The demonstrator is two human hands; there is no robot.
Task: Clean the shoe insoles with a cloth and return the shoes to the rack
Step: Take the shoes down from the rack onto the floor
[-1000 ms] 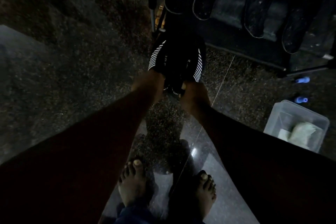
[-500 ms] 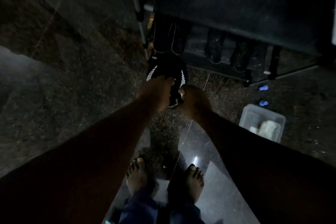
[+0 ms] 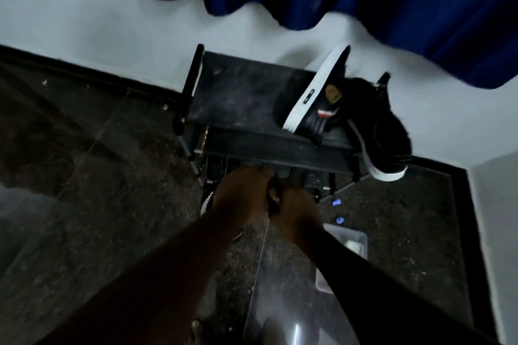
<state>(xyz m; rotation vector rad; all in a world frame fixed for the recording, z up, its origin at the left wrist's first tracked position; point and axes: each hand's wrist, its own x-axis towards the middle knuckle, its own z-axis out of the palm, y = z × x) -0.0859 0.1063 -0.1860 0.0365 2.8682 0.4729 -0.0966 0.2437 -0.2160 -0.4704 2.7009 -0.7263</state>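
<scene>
Shoes (image 3: 206, 203) lifted — pointing toward rack (image 3: 246, 98).

A dark speckled stone floor (image 3: 84, 204) fills the left and bottom of the frame. At centre, a black shoe rack (image 3: 241, 98) stands on it with its dusty top shelf facing up. At the right end of that shelf a black shoe with a white sole (image 3: 311, 98) leans on its side. Just beside it, a second black shoe (image 3: 389, 131) overhangs the rack's right edge. The lower tiers are too dark to read. Right of centre, two small blue bits (image 3: 335, 202) and a clear plastic tub (image 3: 344, 230) lie on the floor.
</scene>
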